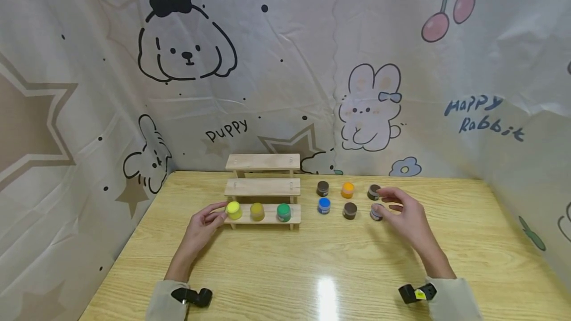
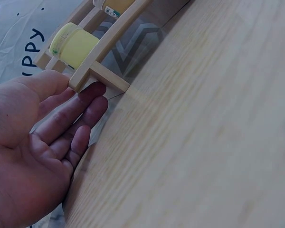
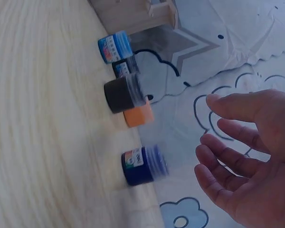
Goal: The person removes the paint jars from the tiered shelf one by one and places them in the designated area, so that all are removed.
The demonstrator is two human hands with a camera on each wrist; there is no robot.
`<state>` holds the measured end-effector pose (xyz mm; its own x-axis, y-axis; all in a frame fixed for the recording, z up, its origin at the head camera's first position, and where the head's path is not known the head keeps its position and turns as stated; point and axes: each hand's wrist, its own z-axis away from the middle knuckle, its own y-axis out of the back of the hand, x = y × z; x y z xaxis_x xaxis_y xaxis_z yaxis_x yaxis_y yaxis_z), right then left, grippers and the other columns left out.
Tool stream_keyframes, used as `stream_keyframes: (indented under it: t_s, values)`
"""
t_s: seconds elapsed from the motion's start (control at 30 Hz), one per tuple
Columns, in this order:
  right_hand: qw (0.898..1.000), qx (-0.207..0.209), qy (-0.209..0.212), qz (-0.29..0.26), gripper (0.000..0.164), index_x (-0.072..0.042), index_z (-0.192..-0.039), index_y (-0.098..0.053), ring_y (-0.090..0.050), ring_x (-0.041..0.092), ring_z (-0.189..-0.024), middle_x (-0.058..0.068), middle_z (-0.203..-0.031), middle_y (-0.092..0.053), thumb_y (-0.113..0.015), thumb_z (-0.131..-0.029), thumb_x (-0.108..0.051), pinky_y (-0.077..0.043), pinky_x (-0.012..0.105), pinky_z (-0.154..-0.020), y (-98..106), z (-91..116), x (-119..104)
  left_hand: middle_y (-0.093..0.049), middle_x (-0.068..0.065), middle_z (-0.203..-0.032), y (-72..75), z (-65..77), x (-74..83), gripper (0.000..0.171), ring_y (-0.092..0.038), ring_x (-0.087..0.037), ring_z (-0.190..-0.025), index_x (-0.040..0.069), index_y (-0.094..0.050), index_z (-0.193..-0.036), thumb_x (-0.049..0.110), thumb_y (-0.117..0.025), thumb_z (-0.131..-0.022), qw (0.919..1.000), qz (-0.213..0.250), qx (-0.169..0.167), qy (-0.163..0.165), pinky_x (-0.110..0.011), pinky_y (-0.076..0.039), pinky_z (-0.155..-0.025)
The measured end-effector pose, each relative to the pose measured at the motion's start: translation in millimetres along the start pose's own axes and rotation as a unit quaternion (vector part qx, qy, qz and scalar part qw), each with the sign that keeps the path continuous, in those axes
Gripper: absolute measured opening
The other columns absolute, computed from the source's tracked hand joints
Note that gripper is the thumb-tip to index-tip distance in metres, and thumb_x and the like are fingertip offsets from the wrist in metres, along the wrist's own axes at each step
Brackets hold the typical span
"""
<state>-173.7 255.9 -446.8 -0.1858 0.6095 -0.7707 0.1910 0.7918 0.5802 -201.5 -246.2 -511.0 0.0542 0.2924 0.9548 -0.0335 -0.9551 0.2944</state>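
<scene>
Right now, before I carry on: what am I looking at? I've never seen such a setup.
There is no machine here: these are a person's bare hands. The wide picture comes from a camera worn on the head; the two others come from cameras on the left and right wrists. On the table stands a three-step wooden rack. Three jars, yellow, darker yellow and green, sit on its lowest step; six more jars stand to its right. The left hand is at the rack's left end; whether it grips is unclear. The right hand, near those six, holds nothing.
</scene>
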Motion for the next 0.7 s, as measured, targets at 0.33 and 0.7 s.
stream_keyframes:
  t_s: [0.33,0.7]
  values:
    - [0.998,-0.015,0.048,-0.032,0.035,-0.003,-0.125,-0.066,-0.066,0.03,-0.108,0.015,-0.119,-0.069,-0.079,-0.093,-0.014,-0.054,0.051,-0.092,-25.7,5.5,-18.9,-0.073,-0.019,-0.117,1.6,0.9,-2.3,0.04,-0.068,-0.005,-0.1,0.005,-0.061,-0.141,0.019,-0.065,-0.103,1.0,0.004,-0.001,-0.004,-0.019,-0.051,-0.086]
    - [0.99,-0.057,0.093,-0.091,0.038,-0.006,-0.126,-0.066,-0.066,0.033,-0.105,0.012,-0.116,-0.07,-0.08,-0.091,-0.008,-0.055,0.051,-0.088,-64.8,-2.0,-47.1,-0.073,-0.019,-0.117,0.6,-1.7,-3.7,0.039,-0.068,-0.006,-0.101,0.006,-0.062,-0.14,0.018,-0.066,-0.103,0.9999,0.009,-0.003,-0.006,-0.019,-0.05,-0.086]
